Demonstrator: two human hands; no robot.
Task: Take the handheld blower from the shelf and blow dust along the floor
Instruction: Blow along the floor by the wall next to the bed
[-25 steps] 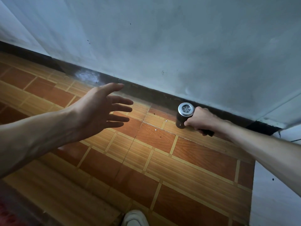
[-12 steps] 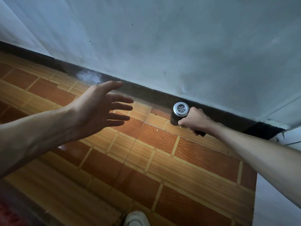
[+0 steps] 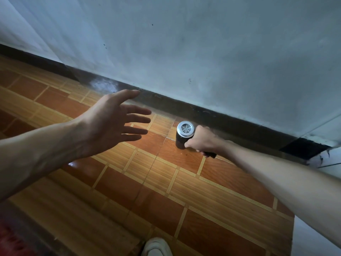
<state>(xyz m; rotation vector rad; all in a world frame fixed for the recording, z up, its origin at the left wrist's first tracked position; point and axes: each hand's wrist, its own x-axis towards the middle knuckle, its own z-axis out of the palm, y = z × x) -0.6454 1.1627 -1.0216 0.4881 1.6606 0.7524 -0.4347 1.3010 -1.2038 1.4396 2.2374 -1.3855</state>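
Mostly hidden — blower (image 3: 182, 134) handle inside right hand (image 3: 201, 142).

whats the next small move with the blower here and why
Probably slide the right hand leftward along the dark baseboard, keeping the blower low. It is gripped just above the tiled floor beside the wall, and a pale dusty patch sits on the baseboard farther left. The left hand is open and empty, so it can stay clear.
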